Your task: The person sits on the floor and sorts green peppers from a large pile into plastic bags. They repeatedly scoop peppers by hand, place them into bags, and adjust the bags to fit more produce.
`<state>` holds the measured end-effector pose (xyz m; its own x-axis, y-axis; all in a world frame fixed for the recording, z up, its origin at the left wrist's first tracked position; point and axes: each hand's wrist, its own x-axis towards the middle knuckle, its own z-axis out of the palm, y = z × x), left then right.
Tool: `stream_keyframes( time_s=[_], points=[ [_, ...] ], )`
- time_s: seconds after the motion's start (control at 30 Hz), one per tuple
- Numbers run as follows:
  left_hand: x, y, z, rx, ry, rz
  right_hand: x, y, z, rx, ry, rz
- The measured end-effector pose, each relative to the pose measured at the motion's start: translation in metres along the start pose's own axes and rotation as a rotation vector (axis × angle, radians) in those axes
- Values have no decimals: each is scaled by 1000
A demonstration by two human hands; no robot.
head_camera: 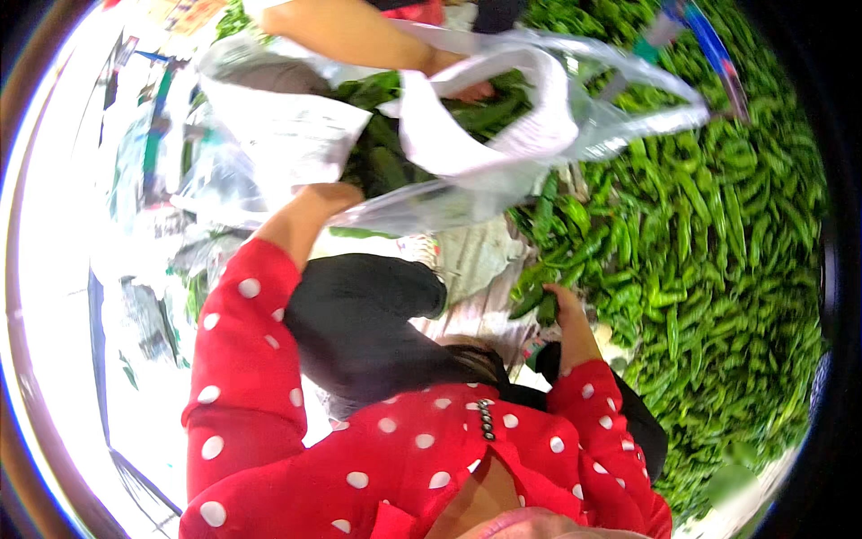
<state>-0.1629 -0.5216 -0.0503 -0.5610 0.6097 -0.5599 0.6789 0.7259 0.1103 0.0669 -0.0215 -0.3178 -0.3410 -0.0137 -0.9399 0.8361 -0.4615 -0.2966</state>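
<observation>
A clear plastic bag [465,205] with white paper-like sheets [283,135] along its opening lies spread before me. Dark green peppers [384,158] are inside it. My left hand [337,195] grips the near rim of this bag beside the left white sheet; its fingertips are partly hidden. To the right, my right hand [569,310] is closed around a few long green peppers [545,306] at the edge of a large heap of green peppers [700,249]. Another person's bare forearm [357,34] reaches from the top into the bag, the hand among the peppers.
The pepper heap fills the right side. A blue curved rim [714,54] shows at the upper right. My bent leg in dark trousers [363,316] is below the bag, next to a pale cloth or sheet [478,256] on the ground. Blurred plastic bags lie at the overexposed left.
</observation>
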Motion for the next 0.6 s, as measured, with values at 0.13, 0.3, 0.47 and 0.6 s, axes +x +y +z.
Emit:
stream_keyframes(
  time_s=[0.13,0.3,0.47,0.6],
  points=[
    [23,48,-46,-81,-438,-353,-147,-68,60,-191,-221,-115],
    [32,67,-51,34,-318,-343,-324,-154,171,-325,-793,-643],
    [25,75,-44,25,-268,-317,-432,-198,328,-453,-671,-1526],
    [22,74,-43,22,-250,-290,-433,-227,431,-1150,-168,-2168]
  ],
)
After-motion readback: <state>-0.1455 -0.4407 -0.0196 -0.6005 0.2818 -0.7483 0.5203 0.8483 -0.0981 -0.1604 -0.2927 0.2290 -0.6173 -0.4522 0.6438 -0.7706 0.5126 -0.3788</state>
